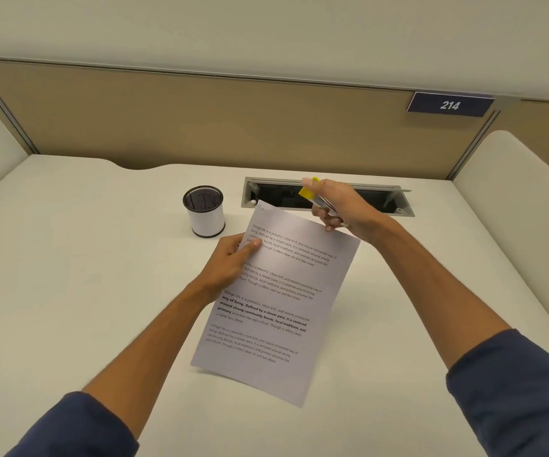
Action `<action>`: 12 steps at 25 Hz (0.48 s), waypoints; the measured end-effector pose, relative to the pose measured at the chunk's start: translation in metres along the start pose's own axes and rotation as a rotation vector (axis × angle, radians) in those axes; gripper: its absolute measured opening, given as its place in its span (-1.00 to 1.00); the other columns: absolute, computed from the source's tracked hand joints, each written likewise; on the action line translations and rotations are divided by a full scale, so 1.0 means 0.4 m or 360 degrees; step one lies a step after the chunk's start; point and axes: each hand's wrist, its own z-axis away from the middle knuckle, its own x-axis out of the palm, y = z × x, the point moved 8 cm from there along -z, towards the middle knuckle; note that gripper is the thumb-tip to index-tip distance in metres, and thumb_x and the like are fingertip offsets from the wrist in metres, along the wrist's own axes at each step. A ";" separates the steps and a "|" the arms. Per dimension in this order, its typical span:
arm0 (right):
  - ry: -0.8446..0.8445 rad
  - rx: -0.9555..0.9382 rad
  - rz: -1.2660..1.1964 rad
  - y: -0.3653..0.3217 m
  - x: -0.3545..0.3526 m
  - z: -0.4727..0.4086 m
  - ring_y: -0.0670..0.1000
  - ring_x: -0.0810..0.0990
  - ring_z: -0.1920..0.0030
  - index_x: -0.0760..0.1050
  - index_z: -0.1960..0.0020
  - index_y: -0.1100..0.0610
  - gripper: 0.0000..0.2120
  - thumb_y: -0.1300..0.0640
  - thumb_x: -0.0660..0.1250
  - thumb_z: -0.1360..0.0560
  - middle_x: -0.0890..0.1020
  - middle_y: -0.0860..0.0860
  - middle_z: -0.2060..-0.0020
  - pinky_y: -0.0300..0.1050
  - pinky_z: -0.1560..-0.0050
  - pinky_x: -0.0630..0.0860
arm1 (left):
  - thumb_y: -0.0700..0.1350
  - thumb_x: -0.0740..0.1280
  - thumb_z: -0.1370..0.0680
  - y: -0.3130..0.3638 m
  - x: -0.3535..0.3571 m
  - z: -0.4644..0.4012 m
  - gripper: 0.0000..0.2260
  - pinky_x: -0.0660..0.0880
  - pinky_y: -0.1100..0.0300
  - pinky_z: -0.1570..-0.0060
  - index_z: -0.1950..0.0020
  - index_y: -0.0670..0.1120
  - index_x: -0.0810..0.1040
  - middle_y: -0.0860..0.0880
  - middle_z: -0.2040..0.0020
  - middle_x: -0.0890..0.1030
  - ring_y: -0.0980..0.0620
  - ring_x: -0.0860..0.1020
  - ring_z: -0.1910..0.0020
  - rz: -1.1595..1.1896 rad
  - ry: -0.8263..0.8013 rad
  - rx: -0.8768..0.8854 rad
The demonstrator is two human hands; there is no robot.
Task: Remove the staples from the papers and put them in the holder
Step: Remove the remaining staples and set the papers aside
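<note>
A printed set of papers (276, 301) is held tilted above the white desk, its top left corner pointing toward the back. My left hand (230, 262) grips the papers at their left edge, thumb on the text. My right hand (339, 206) hovers just past the top right edge, closed around a yellow and silver staple remover (314, 192). A cylindrical mesh holder (204, 211) with a white wrap stands on the desk to the left of the papers' top corner. I cannot make out a staple.
An open cable tray (327, 196) is recessed in the desk (85, 275) behind my right hand. A beige partition (200, 120) with a "214" sign (450, 104) rises at the back. White side panels flank the desk.
</note>
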 end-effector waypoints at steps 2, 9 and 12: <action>-0.0067 0.0116 -0.0092 0.014 0.000 -0.011 -0.03 0.17 0.49 0.47 0.08 0.12 -0.44 -0.40 0.13 -0.48 0.40 0.02 0.43 -0.18 0.39 0.29 | -0.04 0.22 -0.65 -0.004 0.004 -0.001 -0.75 0.62 -0.20 0.04 -0.16 -0.17 0.58 -0.15 0.02 0.71 -0.22 0.69 0.09 -0.0011 -0.0013 -0.0032; -0.0105 0.0111 -0.0111 0.031 0.000 -0.044 -0.04 0.47 0.28 0.63 -0.05 0.14 -0.42 -0.29 0.05 -0.58 0.53 -0.02 0.34 -0.14 0.18 0.32 | -0.04 0.23 -0.65 -0.013 0.005 -0.009 -0.76 0.62 -0.16 0.04 -0.17 -0.14 0.58 -0.13 0.02 0.71 -0.20 0.69 0.10 -0.0024 -0.0028 -0.0081; -0.0065 0.0160 -0.0132 0.038 -0.008 -0.048 -0.04 0.54 0.26 0.63 -0.09 0.17 -0.41 -0.32 0.15 -0.52 0.59 -0.03 0.26 -0.19 0.20 0.39 | -0.02 0.23 -0.65 -0.020 0.004 -0.011 -0.75 0.62 -0.17 0.04 -0.19 -0.13 0.58 -0.12 0.01 0.71 -0.19 0.69 0.09 -0.0038 -0.0029 -0.0087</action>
